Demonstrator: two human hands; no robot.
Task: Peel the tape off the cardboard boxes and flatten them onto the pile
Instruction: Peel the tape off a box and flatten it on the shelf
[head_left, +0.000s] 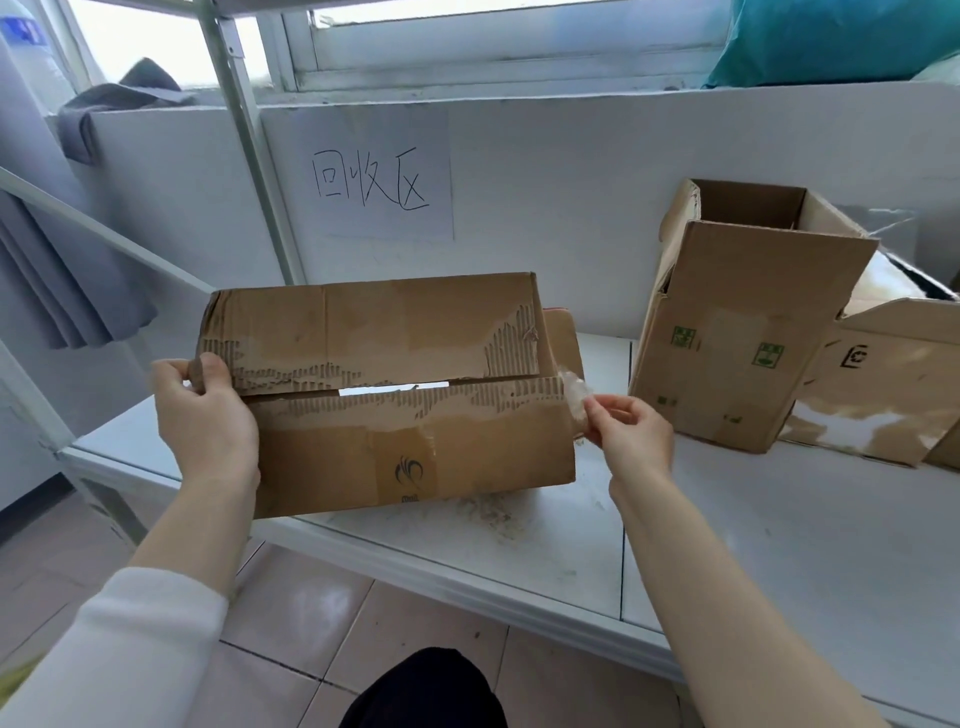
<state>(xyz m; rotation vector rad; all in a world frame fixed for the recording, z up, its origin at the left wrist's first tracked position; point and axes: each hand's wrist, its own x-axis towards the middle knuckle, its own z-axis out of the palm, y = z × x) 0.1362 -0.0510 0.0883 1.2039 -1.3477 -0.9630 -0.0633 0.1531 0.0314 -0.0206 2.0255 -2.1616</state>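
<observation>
A worn brown cardboard box (415, 447) lies on its side at the front left of the white table (779, 545), its two flaps nearly closed with a narrow gap between them. Torn corrugation runs along the flap edges. My left hand (205, 410) grips the box's left end, thumb on the flap corner. My right hand (626, 426) pinches a crumpled strip of clear tape (574, 397) that hangs off the box's right edge.
An upright open box (727, 332) stands at the right, with another open box (893, 384) beside it. A paper sign (371, 179) hangs on the white wall behind. Cardboard crumbs (493, 514) lie on the table. A metal shelf post (244, 130) rises at the left.
</observation>
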